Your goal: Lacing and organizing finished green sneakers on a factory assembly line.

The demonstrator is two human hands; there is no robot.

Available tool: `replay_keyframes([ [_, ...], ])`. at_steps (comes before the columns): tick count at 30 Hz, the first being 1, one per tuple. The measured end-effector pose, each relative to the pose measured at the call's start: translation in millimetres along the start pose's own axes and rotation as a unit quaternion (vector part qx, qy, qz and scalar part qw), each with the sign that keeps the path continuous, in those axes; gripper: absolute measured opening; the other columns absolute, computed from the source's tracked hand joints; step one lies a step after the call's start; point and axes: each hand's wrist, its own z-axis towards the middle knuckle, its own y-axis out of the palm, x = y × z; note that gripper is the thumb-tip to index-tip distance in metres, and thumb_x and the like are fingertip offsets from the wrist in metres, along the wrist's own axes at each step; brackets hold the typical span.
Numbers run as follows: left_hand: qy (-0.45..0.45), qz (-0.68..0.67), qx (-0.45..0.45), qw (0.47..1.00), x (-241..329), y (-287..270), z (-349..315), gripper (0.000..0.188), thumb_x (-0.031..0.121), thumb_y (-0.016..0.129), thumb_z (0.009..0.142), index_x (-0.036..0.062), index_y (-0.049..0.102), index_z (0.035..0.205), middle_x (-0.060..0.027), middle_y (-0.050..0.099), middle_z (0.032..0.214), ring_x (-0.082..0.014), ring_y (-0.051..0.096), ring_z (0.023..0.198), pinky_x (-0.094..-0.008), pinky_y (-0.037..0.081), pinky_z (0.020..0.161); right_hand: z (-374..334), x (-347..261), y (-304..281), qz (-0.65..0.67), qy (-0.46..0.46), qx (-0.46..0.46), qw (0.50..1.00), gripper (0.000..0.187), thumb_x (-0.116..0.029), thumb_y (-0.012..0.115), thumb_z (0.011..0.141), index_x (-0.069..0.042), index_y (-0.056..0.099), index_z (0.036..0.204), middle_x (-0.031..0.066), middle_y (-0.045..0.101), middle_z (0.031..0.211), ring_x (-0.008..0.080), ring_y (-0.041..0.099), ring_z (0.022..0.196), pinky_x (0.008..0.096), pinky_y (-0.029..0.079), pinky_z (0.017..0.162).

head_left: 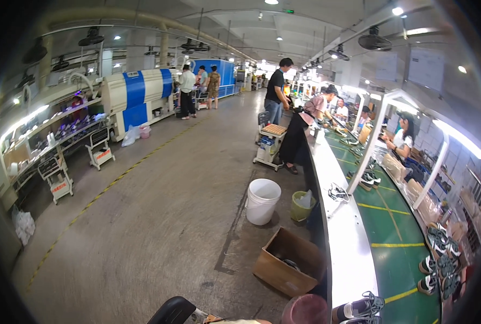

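Neither of my hands shows clearly. At the lower edge, a small pale and orange patch lies beside a black curved chair back (pixel 173 311), too cut off to make out. Dark sneakers with white parts (pixel 359 308) sit on the near end of the long white ledge (pixel 344 237). Along the ledge runs a green conveyor belt (pixel 389 224) with yellow cross lines. Several more dark green and white sneakers (pixel 440 262) crowd the belt's right side. Farther up the belt stands another group of shoes (pixel 367 179).
Left of the ledge are an open cardboard box (pixel 284 275), a white bucket (pixel 262 202), a yellow-green bin (pixel 301 208) and a reddish round container (pixel 305 310). Co-workers (pixel 321 105) stand along the belt. White frame posts (pixel 367 146) rise beside it. Machines (pixel 138 100) and carts (pixel 57 181) line the left.
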Motion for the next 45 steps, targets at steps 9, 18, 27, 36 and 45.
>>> replay_keyframes([
  [9, 0.025, -0.03, -0.019, 0.999, 4, -10, -14, 0.021, 0.027, 0.064, 0.074, 0.0064, 0.067, 0.076, -0.0134, 0.065, 0.07, -0.0284, 0.063, 0.066, -0.0387, 0.05, 0.057, -19, -19, 39, 0.082, 0.038, 0.062, 0.994, 0.03, -0.008, 0.071, 0.082, -0.002, 0.055, 0.107, 0.007, 0.059, 0.097, 0.0138, 0.056, 0.088, 0.0263, 0.047, 0.074],
  [18, -0.002, -0.064, 0.017, 0.998, -11, -45, -5, 0.019, 0.024, 0.062, 0.074, 0.0067, 0.067, 0.078, -0.0137, 0.065, 0.071, -0.0285, 0.064, 0.066, -0.0387, 0.05, 0.057, -15, -29, 25, -0.054, 0.064, 0.016, 0.996, 0.037, -0.009, 0.072, 0.081, 0.0, 0.053, 0.112, 0.007, 0.06, 0.098, 0.0138, 0.055, 0.087, 0.0267, 0.046, 0.074],
  [27, 0.009, -0.09, 0.011, 0.996, -5, -19, 6, 0.019, 0.024, 0.062, 0.075, 0.0068, 0.067, 0.081, -0.0143, 0.066, 0.072, -0.0313, 0.064, 0.069, -0.0407, 0.05, 0.06, 6, -9, 0, 0.066, 0.038, -0.045, 0.996, 0.041, -0.018, 0.069, 0.085, 0.003, 0.052, 0.116, 0.0097, 0.059, 0.109, 0.0158, 0.058, 0.095, 0.0282, 0.049, 0.082],
  [36, -0.04, -0.205, -0.059, 0.976, -34, -30, -21, 0.018, 0.021, 0.061, 0.076, 0.0045, 0.064, 0.07, -0.0188, 0.063, 0.07, -0.0345, 0.061, 0.066, -0.0437, 0.047, 0.061, -21, 13, 4, 0.226, 0.137, 0.017, 0.964, 0.036, -0.012, 0.063, 0.086, -0.002, 0.053, 0.119, 0.0078, 0.063, 0.104, 0.0206, 0.06, 0.093, 0.0318, 0.048, 0.081],
  [45, -0.149, -0.47, 0.066, 0.867, -21, -59, -57, 0.019, 0.023, 0.058, 0.082, 0.0044, 0.058, 0.085, -0.0155, 0.062, 0.076, -0.0283, 0.061, 0.068, -0.0391, 0.048, 0.062, 17, 24, 8, 0.226, 0.041, -0.155, 0.961, 0.017, -0.008, 0.062, 0.079, -0.007, 0.058, 0.096, 0.005, 0.063, 0.091, 0.0153, 0.061, 0.091, 0.029, 0.05, 0.067],
])
